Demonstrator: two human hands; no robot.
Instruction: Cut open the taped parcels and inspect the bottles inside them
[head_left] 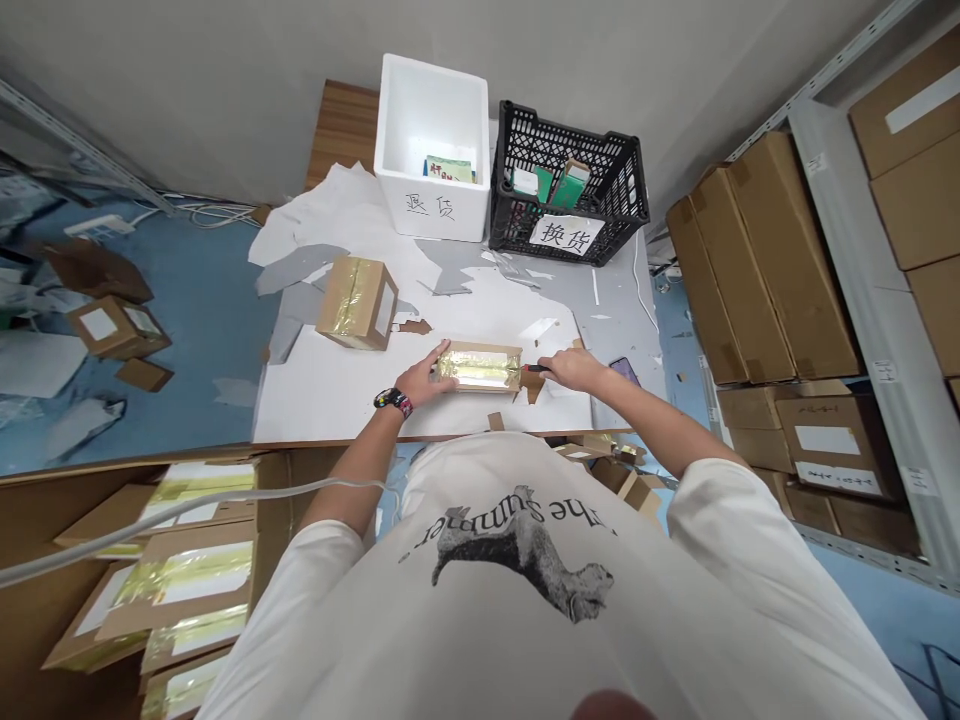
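Observation:
A small flat cardboard box [481, 366] lies on the table in front of me, with yellowish tape and a white label across its top. My left hand [427, 380] grips its left end, thumb along the near edge and fingers at the far side. In my right hand [574, 369] is a small tool with a red-and-black body, seemingly a utility knife [534, 368]. Its tip meets the right end of the box; the blade itself is too small to make out. A larger taped carton [358, 303] stands left of the box.
Behind are a white foam bin [439, 210] and a black crate [517, 225], both holding small packages. A phone [624, 371] lies right of my hand. Cardboard scraps litter the table [322, 400]. Taped parcels [202, 575] fill a big box at left; shelves with cartons [787, 260] stand right.

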